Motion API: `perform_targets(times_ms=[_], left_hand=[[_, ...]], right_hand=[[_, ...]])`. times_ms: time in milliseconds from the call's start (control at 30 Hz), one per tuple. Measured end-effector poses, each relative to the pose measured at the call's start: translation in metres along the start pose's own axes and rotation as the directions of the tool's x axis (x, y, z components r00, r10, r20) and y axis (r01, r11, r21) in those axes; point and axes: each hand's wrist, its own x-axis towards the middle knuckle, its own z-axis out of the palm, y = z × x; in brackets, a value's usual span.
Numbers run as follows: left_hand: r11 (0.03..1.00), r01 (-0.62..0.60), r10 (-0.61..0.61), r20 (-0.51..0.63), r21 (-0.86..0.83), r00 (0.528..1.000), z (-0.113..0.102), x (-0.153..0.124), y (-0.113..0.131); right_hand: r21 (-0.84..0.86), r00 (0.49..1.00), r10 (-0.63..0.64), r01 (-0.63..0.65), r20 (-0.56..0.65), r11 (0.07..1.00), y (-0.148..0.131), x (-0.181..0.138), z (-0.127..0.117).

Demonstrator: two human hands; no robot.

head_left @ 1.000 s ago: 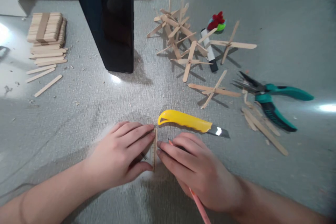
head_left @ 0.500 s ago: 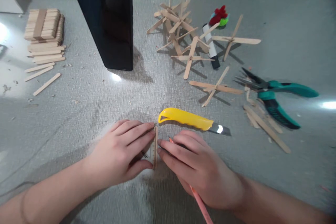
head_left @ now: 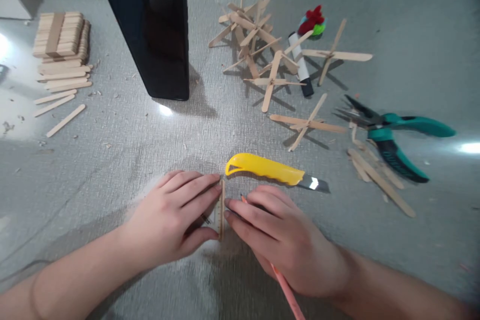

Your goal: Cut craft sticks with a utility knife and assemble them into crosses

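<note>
My left hand point(head_left: 172, 215) presses a clear plastic ruler point(head_left: 214, 217) against a wooden craft stick point(head_left: 223, 210). Its thumb is at the near end and its fingertips at the far end; most of the ruler is hidden beneath the palm. My right hand point(head_left: 283, 235) is closed around a pink pencil point(head_left: 285, 290), whose dark tip points up and left, apart from the stick. Two right fingertips touch or nearly touch the stick's right edge. Just beyond both hands lies a yellow utility knife point(head_left: 266, 167) with its blade out, pointing right.
A black phone-like slab point(head_left: 157, 35) stands at the back. Craft sticks point(head_left: 60, 35) are stacked at the far left. Crossed-stick pieces point(head_left: 258, 35), a marker point(head_left: 300, 62) and red fuzzy material point(head_left: 312, 20) lie behind. Teal-handled pliers point(head_left: 386, 127) rest right beside stick scraps point(head_left: 382, 185).
Both hands, the ruler, the stick and the pencil hold their places. The whole view has shifted very slightly.
</note>
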Motion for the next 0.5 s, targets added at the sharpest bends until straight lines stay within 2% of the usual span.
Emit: perform_targets(times_ms=[500], left_hand=[[1.000, 0.001, 0.000, 0.009, -0.012, 1.000, 0.0000, 0.0004, -0.0005]], right_hand=[[0.019, 1.000, 0.015, -0.015, -0.015, 1.000, -0.0009, 0.0011, -0.0017]])
